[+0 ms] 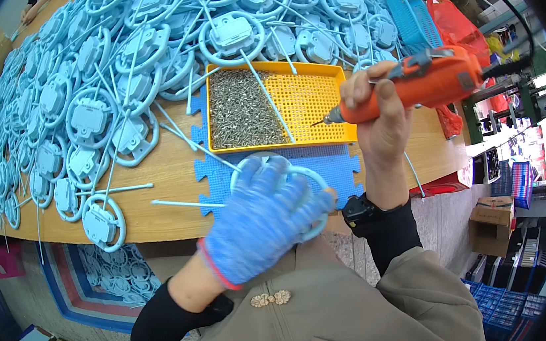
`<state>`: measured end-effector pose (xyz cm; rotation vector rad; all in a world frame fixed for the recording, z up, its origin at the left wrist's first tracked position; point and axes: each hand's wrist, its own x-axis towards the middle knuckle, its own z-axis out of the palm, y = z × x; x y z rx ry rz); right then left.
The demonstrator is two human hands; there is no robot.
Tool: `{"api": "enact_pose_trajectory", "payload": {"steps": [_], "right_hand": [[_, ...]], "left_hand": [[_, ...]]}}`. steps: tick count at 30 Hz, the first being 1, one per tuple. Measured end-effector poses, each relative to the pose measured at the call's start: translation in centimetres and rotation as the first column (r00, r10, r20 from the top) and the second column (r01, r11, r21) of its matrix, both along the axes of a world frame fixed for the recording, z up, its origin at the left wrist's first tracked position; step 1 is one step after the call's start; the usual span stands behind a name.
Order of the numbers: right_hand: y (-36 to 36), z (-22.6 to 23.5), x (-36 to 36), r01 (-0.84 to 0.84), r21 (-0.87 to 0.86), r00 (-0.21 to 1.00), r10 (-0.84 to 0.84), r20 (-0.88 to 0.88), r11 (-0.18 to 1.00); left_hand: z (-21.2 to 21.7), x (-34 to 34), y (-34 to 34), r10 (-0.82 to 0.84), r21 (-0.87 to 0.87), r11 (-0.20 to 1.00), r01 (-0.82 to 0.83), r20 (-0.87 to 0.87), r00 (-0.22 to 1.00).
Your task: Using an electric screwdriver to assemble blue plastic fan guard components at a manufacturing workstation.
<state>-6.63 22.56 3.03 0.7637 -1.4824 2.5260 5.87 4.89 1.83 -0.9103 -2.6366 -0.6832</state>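
My left hand (256, 229), in a blue knit glove with a red cuff, lies over a light-blue plastic ring-shaped part (312, 174) with its fingers bent round it. The part rests at the table's near edge, over a blue foam mat (344, 166); my glove hides much of its middle. In my bare right hand (380, 116) is an orange electric screwdriver (427, 84), its bit pointing left above the right end of a yellow tray (283, 145). Small metal screws (240, 111) fill the tray's left half. A thin light-blue rod (269, 98) lies across the tray.
A large heap of similar light-blue ring parts (232, 35) with rods covers the wooden table's (151, 213) far and left sides. A blue basket (410, 16) and red plastic bags (454, 25) stand at the back right. A cardboard box (491, 217) sits at the lower right.
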Motion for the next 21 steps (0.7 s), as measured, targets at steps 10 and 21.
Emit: {"api": "enact_pose_trajectory", "payload": {"steps": [10,21], "right_hand": [[1.1,-2.4,-1.9,0.055,0.028,0.993,-0.058,0.098,0.998],[1.7,-3.3,-2.2,-0.028,0.102,0.989,0.012,0.15,0.994]], "left_hand": [[-4.6,-2.0,4.6,-0.04,-0.029,0.999,0.044,0.126,0.991],[-3.6,-2.4,4.0,0.117,-0.024,0.993,-0.115,0.146,0.982]]}}
